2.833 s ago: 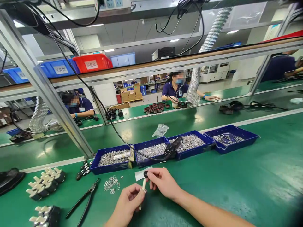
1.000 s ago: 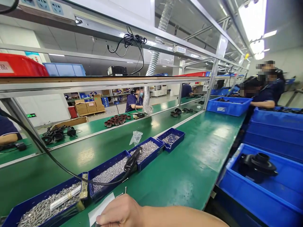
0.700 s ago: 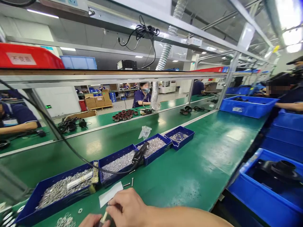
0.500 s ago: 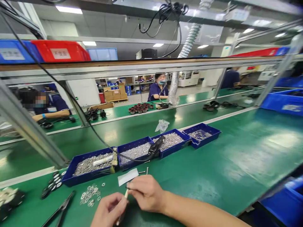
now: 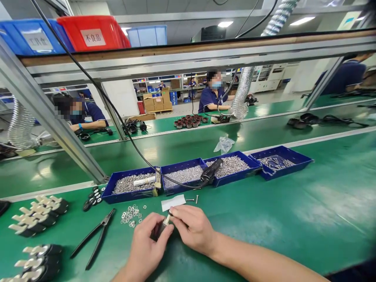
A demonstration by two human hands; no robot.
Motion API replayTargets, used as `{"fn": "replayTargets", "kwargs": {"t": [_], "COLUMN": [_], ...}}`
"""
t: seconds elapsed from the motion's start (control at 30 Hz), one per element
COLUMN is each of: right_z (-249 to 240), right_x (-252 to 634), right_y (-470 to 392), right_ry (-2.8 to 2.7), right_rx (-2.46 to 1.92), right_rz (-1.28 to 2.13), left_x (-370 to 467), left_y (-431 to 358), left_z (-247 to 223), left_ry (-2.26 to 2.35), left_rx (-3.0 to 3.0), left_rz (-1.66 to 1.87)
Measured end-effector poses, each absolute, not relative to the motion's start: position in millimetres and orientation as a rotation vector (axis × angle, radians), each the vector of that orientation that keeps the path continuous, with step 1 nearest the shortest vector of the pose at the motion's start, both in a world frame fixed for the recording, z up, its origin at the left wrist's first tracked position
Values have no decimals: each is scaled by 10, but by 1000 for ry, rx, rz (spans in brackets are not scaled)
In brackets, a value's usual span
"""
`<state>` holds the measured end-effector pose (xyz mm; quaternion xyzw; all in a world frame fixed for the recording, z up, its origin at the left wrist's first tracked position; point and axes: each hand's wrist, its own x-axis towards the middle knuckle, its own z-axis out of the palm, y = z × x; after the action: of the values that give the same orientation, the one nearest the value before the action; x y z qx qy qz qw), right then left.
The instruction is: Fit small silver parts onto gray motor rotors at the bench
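Observation:
Near the front of the green bench, my left hand (image 5: 148, 244) is closed round a dark part with a cream-coloured stem (image 5: 167, 219). The fingertips of my right hand (image 5: 192, 227) pinch a small black piece (image 5: 170, 213) at the top of that stem. Both hands nearly touch. Just beyond them lie a white paper slip (image 5: 173, 202) and two screws (image 5: 197, 199). Loose metal rings (image 5: 131, 215) are spread left of my hands. Black pliers (image 5: 95, 237) with open handles rest further left.
Four blue trays of small metal parts, one here (image 5: 129, 198), line the bench, with a black tool (image 5: 210, 172) and its cable across them. Black-and-cream parts (image 5: 38, 215) stand at left. A metal post (image 5: 70, 133) rises behind. People sit beyond the shelf frame.
The view has shifted left and down, so the bench items appear further right and more black-and-cream parts show at left. My hands stay together, and more of the dark part shows in my left hand.

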<state>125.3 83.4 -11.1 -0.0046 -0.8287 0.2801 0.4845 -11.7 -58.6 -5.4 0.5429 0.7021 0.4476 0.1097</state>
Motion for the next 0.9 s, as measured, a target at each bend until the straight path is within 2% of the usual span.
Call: {"fn": "replayTargets", "kwargs": {"t": [0.13,0.33,0.6,0.9], "right_z": [-45,79,68,-38], "right_x": [1274,1353,1367,1290], "right_y": [857,901,1041,1002], "right_ry": [-2002,-1933,-1755,-1629], "right_rx": [34,250,-146,-209], "right_rz": [703,992,1898,2244], "left_x": [-93,-210,-209,-88], "left_y": [-574,-536,-500,-504], "left_z": [-15,-45,-18,-26], "left_ry": [1897,1096,1331,1041], "left_rx": [1262,986,1082,774], "left_rz": [1313,1330,1344,1332]}}
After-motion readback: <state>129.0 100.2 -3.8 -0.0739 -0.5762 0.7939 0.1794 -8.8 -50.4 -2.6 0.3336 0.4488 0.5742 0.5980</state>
